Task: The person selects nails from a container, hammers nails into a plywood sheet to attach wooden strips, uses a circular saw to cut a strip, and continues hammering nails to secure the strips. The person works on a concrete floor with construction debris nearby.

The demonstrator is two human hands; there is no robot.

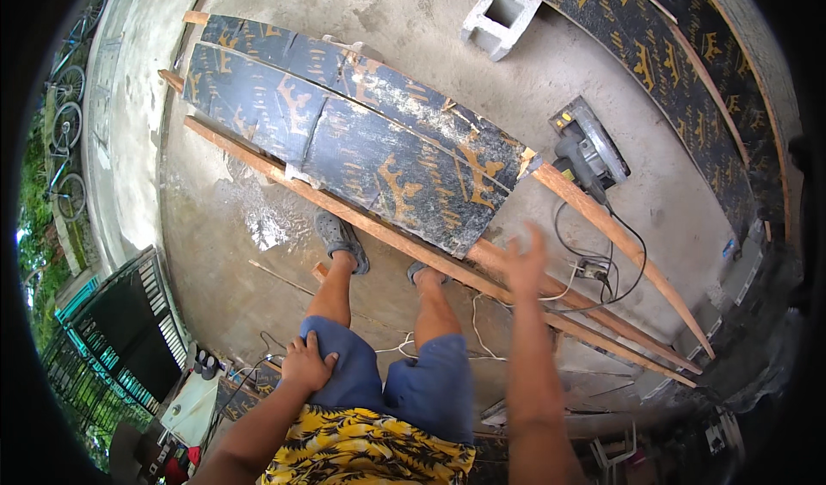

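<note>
Nearest the camera: yellow patterned shirt and blue shorts. The person stands on a concrete floor, both legs visible down to grey clogs.

Left hand: resting palm-down on the left thigh, fingers spread over the shorts fabric. It holds nothing.

Right hand: raised in front of the body, forearm running up from the lower edge. Fingers loosely extended and slightly blurred, open, gripping nothing. It hangs above the long wooden batten; whether it touches the wood cannot be told from this view.

Just beyond the feet: the batten runs diagonally from upper left to lower right. A second long wooden strip angles off to the right, crossing toward the lower right, where more strips lie side by side.

Resting across the batten: a dark film-faced plywood panel, black with orange markings, its long side running with the batten. Its right end lies just above the right hand.

Right of the panel end: a circular saw sits on the floor, its black cord looping down to a small socket block near the strips.

Farther off: a grey hollow concrete block at top centre. More dark plywood sheets lie along the upper right. At far left, beyond the slab edge, bicycles stand by greenery, with a dark metal gate below them.
</note>
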